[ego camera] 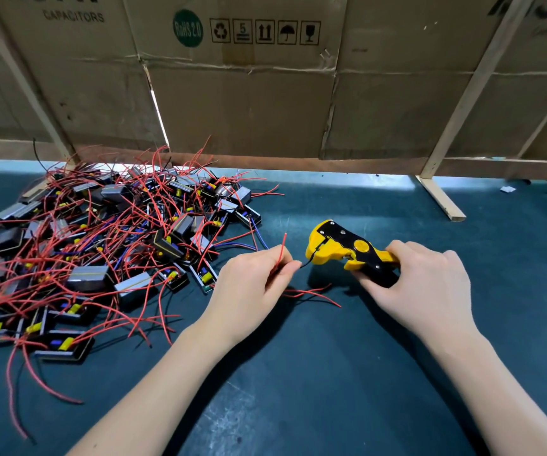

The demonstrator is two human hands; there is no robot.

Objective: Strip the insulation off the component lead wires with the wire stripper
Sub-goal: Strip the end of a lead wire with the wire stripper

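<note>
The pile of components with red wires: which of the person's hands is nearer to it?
Left. The left hand sits just beside the pile of components, by its right edge; the right hand lies farther right, beyond the left hand.

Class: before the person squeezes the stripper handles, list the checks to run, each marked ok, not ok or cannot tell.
1. Right hand grips the wire stripper handles: ok.
2. Left hand pinches the black wire: ok.
3. Black wire's end reaches the stripper's head: ok.
4. Wire seated in the cutting notch: cannot tell.
5. Red wire away from the stripper's head: ok.
6. Left hand's fingers away from the stripper's head: ok.
</note>
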